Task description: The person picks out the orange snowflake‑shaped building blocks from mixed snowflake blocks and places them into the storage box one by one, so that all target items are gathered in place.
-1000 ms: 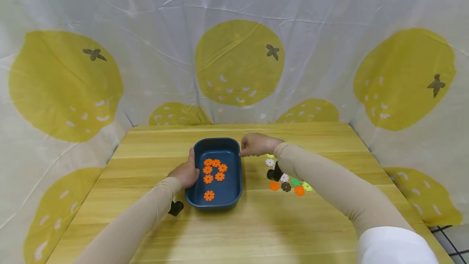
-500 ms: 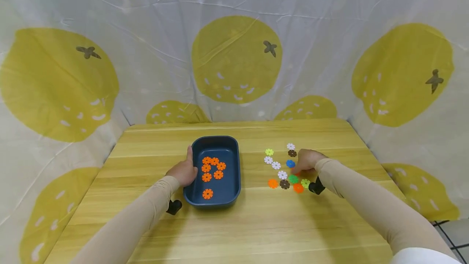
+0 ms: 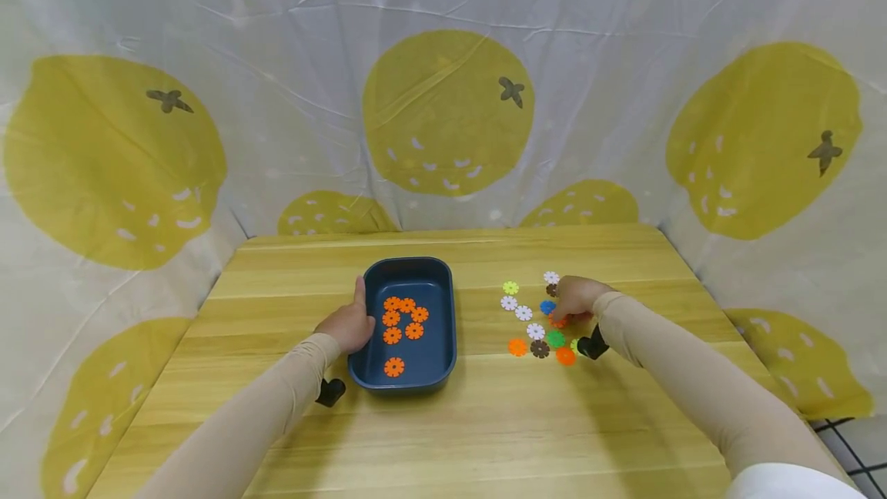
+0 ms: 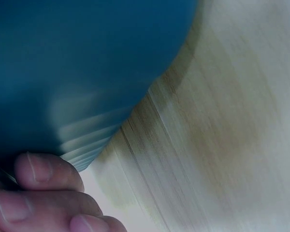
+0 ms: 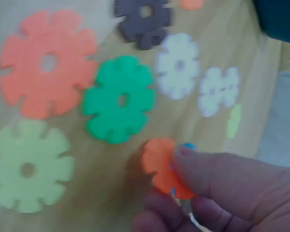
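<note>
Head view, with both wrist views. A wooden table [image 3: 485, 422] stands before a draped cloth backdrop [image 3: 443, 98] printed with large yellow fruit. Scattered on the table at the person's right lie flat flower-shaped discs: a green disc [image 5: 118, 99], a large orange disc [image 5: 46, 63], a pale yellow-green disc [image 5: 29, 166], a dark brown disc [image 5: 145, 21] and two white discs [image 5: 179, 65] (a blue disc [image 3: 548, 306] lies just beside the fingers in the head view). These loose pieces crowd close around the right hand [image 3: 575, 300], the green one just beside it. The right hand's thumb and fingers [image 5: 217, 179] are pinched together on a small orange disc [image 5: 162, 166], which is tilted just above the table surface near the green disc; a sliver of blue shows behind it.

At centre-left sits a dark blue tray [image 3: 443, 345], rectangular with rounded corners, resting flat on the table. Inside it lie six orange discs [image 3: 402, 322], five clustered towards the middle and one apart nearer the person. The left hand [image 3: 346, 323] grips the tray's left wall, fingers [image 4: 48, 171] curled against its outer side. Both forearms wear beige sleeves [image 3: 693, 391].
</note>
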Demonstrator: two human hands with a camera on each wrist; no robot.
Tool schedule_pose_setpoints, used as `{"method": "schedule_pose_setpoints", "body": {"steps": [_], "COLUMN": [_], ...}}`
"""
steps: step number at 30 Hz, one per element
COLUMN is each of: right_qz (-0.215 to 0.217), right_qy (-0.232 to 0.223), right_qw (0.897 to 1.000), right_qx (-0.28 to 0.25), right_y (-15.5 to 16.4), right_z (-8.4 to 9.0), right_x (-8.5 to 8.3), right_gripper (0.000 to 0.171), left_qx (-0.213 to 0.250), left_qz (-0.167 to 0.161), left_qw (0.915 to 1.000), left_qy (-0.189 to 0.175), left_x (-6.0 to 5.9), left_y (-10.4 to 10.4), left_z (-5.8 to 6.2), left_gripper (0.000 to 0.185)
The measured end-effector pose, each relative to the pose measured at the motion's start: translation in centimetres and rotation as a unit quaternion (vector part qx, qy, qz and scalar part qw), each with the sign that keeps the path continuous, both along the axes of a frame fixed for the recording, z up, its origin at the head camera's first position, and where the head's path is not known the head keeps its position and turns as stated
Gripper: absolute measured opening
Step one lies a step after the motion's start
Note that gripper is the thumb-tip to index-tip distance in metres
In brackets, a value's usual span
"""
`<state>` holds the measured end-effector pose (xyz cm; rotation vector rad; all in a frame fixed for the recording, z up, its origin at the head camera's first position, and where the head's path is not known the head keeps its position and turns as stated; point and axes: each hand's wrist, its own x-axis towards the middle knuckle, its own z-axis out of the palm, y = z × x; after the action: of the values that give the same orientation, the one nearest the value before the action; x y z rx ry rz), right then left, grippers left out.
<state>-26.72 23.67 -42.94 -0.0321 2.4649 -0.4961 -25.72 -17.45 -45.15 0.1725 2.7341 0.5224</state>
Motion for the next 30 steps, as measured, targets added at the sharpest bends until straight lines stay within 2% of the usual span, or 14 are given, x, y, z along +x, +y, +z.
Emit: {"method": "schedule_pose_setpoints", "body": {"steps": [4, 6, 9, 13, 17, 22, 26, 30], "right_qz": [-0.002, 0.013, 0.031, 0.073, 0.162, 0.267, 0.294, 0.304], "right_qy": [0.026, 0.054, 0.086, 0.103, 0.113, 0.105, 0.066, 0.051], "right_qw": [0.997, 0.994, 0.99, 0.984, 0.973, 0.957, 0.953, 0.951], "right_qx": [-0.078, -0.094, -0.107, -0.127, -0.117, -0.044, -0.008, 0.009], "right_y": [-1.4, -2.8, -6.0, -11.4, -16.9, -21.9, -23.7, -24.0], "right_z": [1.9, 3.2, 5.1, 6.3, 6.0, 4.3, 3.0, 2.6], "right_x": [-1.0, -1.7, -2.6, -3.1, -2.3, -0.5, 0.6, 0.7], "right_gripper": [0.029, 0.019, 0.012, 0.013, 0.012, 0.009, 0.006, 0.01], "left_qx": [-0.002, -0.003, -0.002, 0.003, 0.006, 0.002, 0.0, -0.003], "left_qz": [-0.002, -0.003, -0.002, 0.001, 0.002, -0.005, -0.009, -0.008], "left_qw": [1.0, 1.0, 1.0, 1.0, 1.0, 0.9999, 0.9999, 0.9999], "left_qy": [0.005, 0.008, 0.008, 0.003, 0.0, 0.009, 0.011, 0.014], "left_x": [-0.1, -0.1, -0.1, 0.0, 0.1, 0.2, 0.2, 0.0], "left_y": [-0.1, -0.1, -0.1, 0.0, 0.0, 0.1, 0.1, 0.0], "left_z": [0.1, 0.1, 0.1, 0.0, 0.0, -0.1, -0.2, -0.1], "left_gripper": [0.086, 0.085, 0.085, 0.086, 0.085, 0.085, 0.085, 0.085]}}
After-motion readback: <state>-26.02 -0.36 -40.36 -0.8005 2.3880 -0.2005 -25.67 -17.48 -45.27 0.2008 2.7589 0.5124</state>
